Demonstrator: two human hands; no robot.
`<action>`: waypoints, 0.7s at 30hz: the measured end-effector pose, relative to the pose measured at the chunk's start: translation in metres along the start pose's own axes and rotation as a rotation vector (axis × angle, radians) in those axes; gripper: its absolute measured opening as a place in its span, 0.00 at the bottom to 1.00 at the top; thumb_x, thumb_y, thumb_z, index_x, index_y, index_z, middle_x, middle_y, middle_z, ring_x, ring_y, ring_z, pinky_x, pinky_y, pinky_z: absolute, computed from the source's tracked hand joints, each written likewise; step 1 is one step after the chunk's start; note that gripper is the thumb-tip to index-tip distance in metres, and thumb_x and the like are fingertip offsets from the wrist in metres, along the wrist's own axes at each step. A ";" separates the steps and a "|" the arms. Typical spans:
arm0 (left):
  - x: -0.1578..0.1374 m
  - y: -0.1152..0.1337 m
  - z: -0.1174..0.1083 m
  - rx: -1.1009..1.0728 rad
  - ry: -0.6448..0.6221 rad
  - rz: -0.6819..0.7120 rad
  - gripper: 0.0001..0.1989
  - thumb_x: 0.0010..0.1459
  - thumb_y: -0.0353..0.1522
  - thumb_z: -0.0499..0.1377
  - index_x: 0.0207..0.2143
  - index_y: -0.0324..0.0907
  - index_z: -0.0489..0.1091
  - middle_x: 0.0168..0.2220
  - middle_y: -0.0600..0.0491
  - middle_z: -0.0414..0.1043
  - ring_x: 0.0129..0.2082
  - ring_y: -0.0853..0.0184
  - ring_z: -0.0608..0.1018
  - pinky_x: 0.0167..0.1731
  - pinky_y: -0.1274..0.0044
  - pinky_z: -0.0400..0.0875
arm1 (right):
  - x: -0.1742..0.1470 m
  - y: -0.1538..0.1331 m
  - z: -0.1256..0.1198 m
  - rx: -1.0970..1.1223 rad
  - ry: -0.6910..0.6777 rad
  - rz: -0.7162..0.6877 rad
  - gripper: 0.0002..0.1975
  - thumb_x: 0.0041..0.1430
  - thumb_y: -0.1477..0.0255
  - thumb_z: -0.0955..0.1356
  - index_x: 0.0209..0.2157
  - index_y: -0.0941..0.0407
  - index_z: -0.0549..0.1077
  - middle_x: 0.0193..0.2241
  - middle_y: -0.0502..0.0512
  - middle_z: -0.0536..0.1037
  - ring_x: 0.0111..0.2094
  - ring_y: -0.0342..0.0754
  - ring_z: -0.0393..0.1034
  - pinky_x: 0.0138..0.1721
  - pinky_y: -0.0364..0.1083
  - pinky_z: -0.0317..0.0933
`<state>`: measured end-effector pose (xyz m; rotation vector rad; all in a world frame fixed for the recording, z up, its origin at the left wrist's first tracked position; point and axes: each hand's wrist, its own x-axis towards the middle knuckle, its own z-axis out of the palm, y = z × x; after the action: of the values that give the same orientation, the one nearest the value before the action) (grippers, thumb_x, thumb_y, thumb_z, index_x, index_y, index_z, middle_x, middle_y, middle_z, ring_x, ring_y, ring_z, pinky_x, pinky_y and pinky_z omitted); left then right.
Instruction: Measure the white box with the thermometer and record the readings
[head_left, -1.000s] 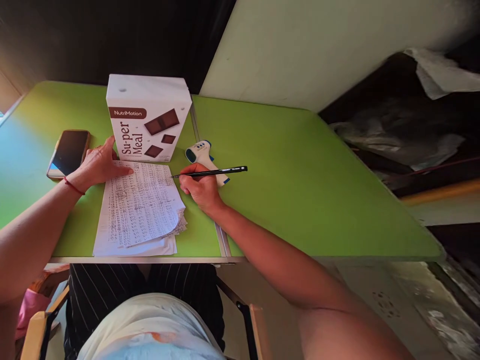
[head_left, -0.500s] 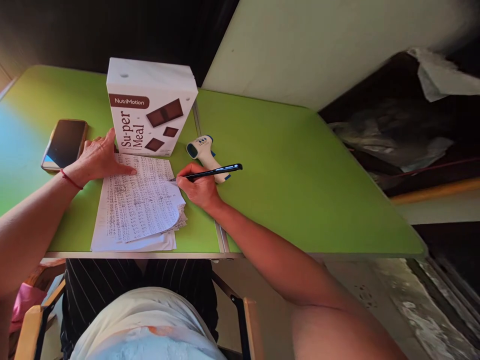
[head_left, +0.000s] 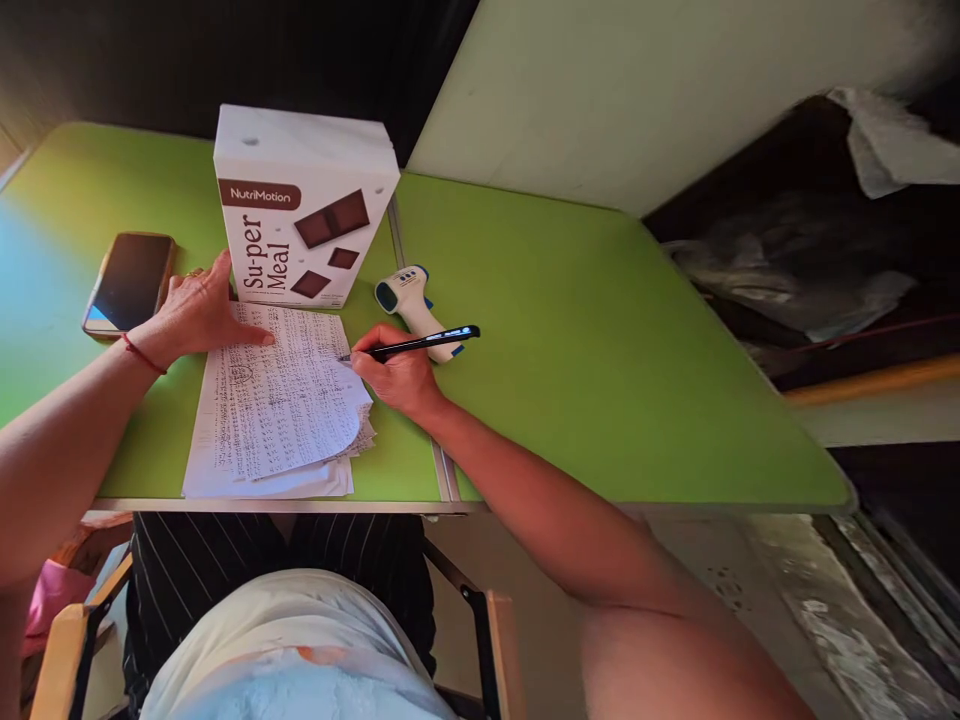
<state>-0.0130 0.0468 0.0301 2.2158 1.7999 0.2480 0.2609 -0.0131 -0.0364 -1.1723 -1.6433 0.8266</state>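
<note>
Sheets (head_left: 281, 410) dense with handwriting lie near the front of the tabletop (head_left: 600, 380), for easy reach, I'd guess. The right grip (head_left: 397, 375) is clamped on a black pen (head_left: 442, 340); the left grip (head_left: 195, 315), thumb and fingers apart, seemingly steadies them, beside an upright NutriMotion box (head_left: 300, 235).

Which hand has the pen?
The right hand, closed around the black pen; the left hand is spread instead, its thumb over the upper left of the written sheets.

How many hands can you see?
2: the left hand, with its thumb on the handwritten papers, beside the white box; the right hand, holding the black pen at the papers' right edge.
</note>
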 end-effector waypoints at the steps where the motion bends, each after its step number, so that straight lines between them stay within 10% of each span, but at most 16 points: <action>1: 0.000 0.000 0.000 0.000 0.002 0.008 0.58 0.41 0.54 0.74 0.70 0.46 0.56 0.58 0.41 0.74 0.61 0.35 0.75 0.64 0.50 0.65 | 0.000 0.000 0.000 -0.001 -0.001 0.000 0.05 0.49 0.70 0.69 0.24 0.51 0.68 0.20 0.45 0.70 0.23 0.43 0.61 0.26 0.45 0.60; 21: 0.002 -0.004 0.001 -0.008 0.010 0.001 0.58 0.39 0.55 0.74 0.69 0.50 0.57 0.56 0.43 0.75 0.60 0.34 0.76 0.64 0.49 0.65 | 0.002 -0.002 0.002 -0.024 0.072 0.004 0.05 0.46 0.67 0.67 0.22 0.49 0.66 0.19 0.45 0.69 0.23 0.44 0.59 0.26 0.46 0.59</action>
<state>-0.0160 0.0497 0.0273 2.2144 1.7993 0.2659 0.2582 -0.0122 -0.0347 -1.2082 -1.5968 0.7610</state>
